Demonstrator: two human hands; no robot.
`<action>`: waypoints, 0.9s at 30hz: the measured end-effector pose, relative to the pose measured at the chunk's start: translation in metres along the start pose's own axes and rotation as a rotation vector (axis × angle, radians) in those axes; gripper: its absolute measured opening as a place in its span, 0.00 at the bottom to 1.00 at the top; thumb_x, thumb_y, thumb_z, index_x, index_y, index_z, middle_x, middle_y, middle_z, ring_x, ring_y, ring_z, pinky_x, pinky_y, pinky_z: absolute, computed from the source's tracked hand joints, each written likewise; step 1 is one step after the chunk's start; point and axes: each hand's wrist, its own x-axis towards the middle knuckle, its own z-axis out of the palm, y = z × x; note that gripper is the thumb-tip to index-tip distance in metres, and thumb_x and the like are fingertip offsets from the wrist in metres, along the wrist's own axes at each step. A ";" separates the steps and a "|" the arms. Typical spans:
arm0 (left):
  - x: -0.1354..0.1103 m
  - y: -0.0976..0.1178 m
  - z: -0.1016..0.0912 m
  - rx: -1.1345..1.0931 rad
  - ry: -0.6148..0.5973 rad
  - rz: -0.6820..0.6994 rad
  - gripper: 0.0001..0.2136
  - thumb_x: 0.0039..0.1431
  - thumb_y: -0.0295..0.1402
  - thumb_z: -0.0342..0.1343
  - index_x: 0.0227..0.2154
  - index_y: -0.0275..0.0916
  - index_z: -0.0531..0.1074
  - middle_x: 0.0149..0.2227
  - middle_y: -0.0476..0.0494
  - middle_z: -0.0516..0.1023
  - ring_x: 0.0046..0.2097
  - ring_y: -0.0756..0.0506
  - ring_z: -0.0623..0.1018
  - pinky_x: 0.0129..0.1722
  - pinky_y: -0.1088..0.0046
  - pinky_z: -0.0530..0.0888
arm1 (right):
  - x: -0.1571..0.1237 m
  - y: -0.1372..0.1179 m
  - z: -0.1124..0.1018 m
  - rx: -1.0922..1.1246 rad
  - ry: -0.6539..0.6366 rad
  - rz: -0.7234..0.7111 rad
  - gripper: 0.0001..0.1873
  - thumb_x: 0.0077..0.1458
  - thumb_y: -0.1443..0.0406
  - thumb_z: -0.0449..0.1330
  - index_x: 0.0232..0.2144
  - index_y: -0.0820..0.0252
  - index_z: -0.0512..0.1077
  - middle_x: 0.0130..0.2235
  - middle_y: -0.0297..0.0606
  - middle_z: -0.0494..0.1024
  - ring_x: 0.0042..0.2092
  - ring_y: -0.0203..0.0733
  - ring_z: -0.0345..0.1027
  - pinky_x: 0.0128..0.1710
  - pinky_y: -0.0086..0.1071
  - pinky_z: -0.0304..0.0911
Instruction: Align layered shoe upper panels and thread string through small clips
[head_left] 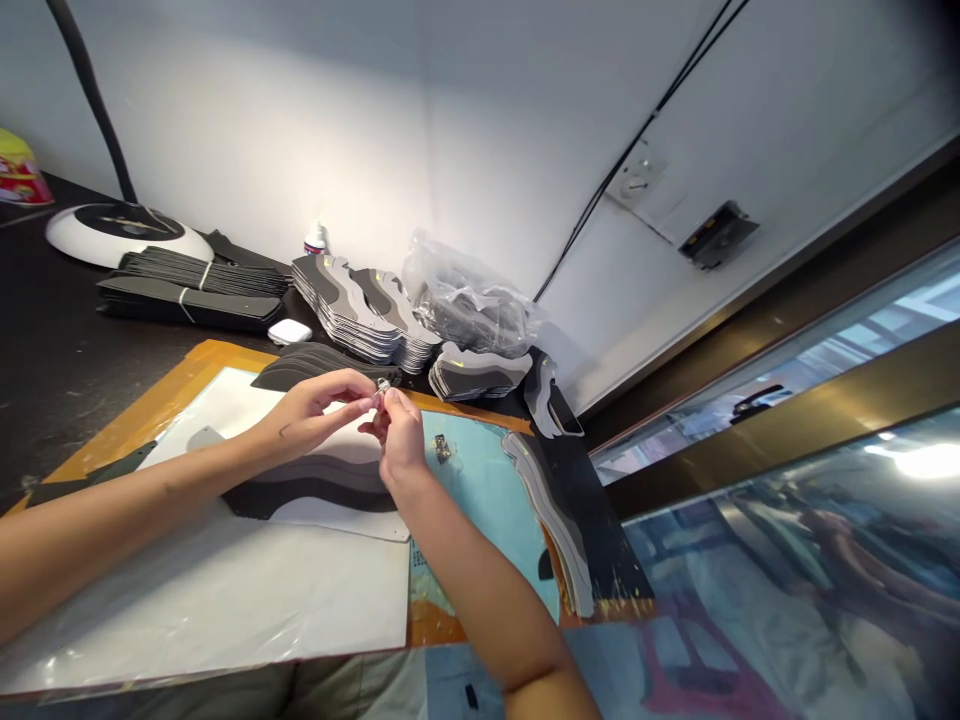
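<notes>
From my seat, through the head camera, I have both hands meeting above the worktop (52,380). My left hand (322,412) comes in with thumb and forefinger nearly closed, their tips at a small shiny piece (382,387). My right hand (401,435) has its thumb up against the same piece, its fingers curled in; the piece is too small for me to name, and the tips partly hide it. It sits in the air between the two hands, over the far edge of a layered grey, black and white panel (330,487), which lies on a white sheet (322,595).

Looking over the containers, I find a crumpled clear plastic bag (472,290) by the wall, with dark and grey pieces showing through it, though I can't make out their shapes. Left of it a small white bottle (315,240) stands upright behind the stacks; its contents I can't see. At far left is a red-and-yellow tub (21,170), also unreadable inside.

In front of the bag I count stacked grey panels (345,310), and further left, black strips (187,303) tied with pale bands. On the blue sheet (487,500) right of the panel lies a small dark-and-gold piece (442,448).
</notes>
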 end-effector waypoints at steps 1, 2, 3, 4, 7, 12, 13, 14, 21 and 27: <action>-0.001 0.001 0.003 -0.084 0.017 -0.097 0.11 0.62 0.42 0.61 0.36 0.38 0.77 0.35 0.44 0.79 0.37 0.47 0.78 0.37 0.73 0.75 | 0.001 0.001 0.000 0.005 -0.002 -0.025 0.13 0.57 0.62 0.57 0.21 0.57 0.63 0.22 0.27 0.59 0.23 0.31 0.50 0.22 0.24 0.64; -0.001 0.002 0.006 -0.166 0.040 -0.182 0.12 0.61 0.43 0.62 0.35 0.38 0.77 0.32 0.46 0.78 0.34 0.48 0.76 0.36 0.74 0.74 | 0.002 0.003 -0.001 0.007 -0.001 -0.052 0.14 0.57 0.62 0.56 0.21 0.57 0.62 0.23 0.27 0.59 0.23 0.31 0.50 0.23 0.24 0.65; -0.001 0.003 0.009 -0.243 0.063 -0.257 0.13 0.59 0.44 0.63 0.34 0.38 0.77 0.30 0.47 0.76 0.32 0.49 0.73 0.34 0.75 0.72 | 0.003 0.005 -0.001 0.005 0.002 -0.080 0.15 0.58 0.61 0.56 0.20 0.57 0.61 0.23 0.27 0.59 0.23 0.31 0.50 0.23 0.24 0.65; -0.001 0.003 0.013 -0.313 0.083 -0.325 0.13 0.58 0.43 0.64 0.33 0.38 0.77 0.28 0.49 0.73 0.29 0.51 0.71 0.32 0.76 0.71 | 0.004 0.007 -0.002 0.000 0.005 -0.108 0.15 0.58 0.60 0.55 0.20 0.56 0.61 0.24 0.28 0.59 0.24 0.31 0.51 0.24 0.24 0.64; 0.000 0.003 0.020 -0.491 0.125 -0.505 0.11 0.55 0.41 0.65 0.31 0.37 0.75 0.30 0.50 0.71 0.25 0.54 0.64 0.25 0.78 0.63 | 0.006 0.012 -0.002 -0.041 0.003 -0.181 0.16 0.58 0.57 0.55 0.21 0.55 0.60 0.25 0.29 0.60 0.26 0.33 0.54 0.25 0.26 0.64; -0.001 0.007 0.018 -0.616 0.034 -0.677 0.12 0.55 0.40 0.60 0.27 0.37 0.69 0.23 0.55 0.58 0.20 0.55 0.52 0.18 0.79 0.52 | 0.004 0.012 -0.004 -0.174 -0.082 -0.331 0.18 0.59 0.52 0.54 0.23 0.55 0.60 0.27 0.31 0.64 0.30 0.35 0.60 0.30 0.27 0.64; -0.001 0.009 0.016 -0.646 -0.005 -0.697 0.12 0.56 0.41 0.60 0.26 0.37 0.68 0.22 0.56 0.55 0.20 0.56 0.49 0.17 0.80 0.51 | 0.004 0.011 -0.006 -0.202 -0.114 -0.359 0.18 0.60 0.52 0.54 0.23 0.55 0.61 0.27 0.31 0.64 0.30 0.35 0.60 0.30 0.27 0.63; -0.002 0.010 0.014 -0.679 -0.042 -0.713 0.13 0.56 0.41 0.60 0.25 0.37 0.67 0.22 0.57 0.53 0.20 0.56 0.47 0.17 0.80 0.51 | 0.004 0.009 -0.008 -0.224 -0.147 -0.380 0.18 0.61 0.52 0.54 0.24 0.55 0.61 0.27 0.30 0.64 0.29 0.35 0.60 0.29 0.27 0.62; 0.000 0.011 0.016 -0.700 0.045 -0.742 0.10 0.55 0.39 0.61 0.31 0.37 0.72 0.27 0.52 0.64 0.23 0.55 0.60 0.18 0.82 0.57 | 0.009 0.017 -0.011 -0.154 -0.168 -0.335 0.19 0.59 0.51 0.58 0.24 0.55 0.61 0.26 0.29 0.62 0.27 0.33 0.56 0.26 0.26 0.58; 0.005 0.000 0.015 -0.517 0.280 -0.508 0.12 0.49 0.41 0.65 0.29 0.39 0.74 0.31 0.49 0.69 0.32 0.50 0.68 0.30 0.77 0.68 | 0.006 0.024 0.006 -0.007 -0.031 -0.067 0.14 0.57 0.57 0.58 0.24 0.55 0.63 0.25 0.28 0.61 0.24 0.32 0.53 0.23 0.25 0.60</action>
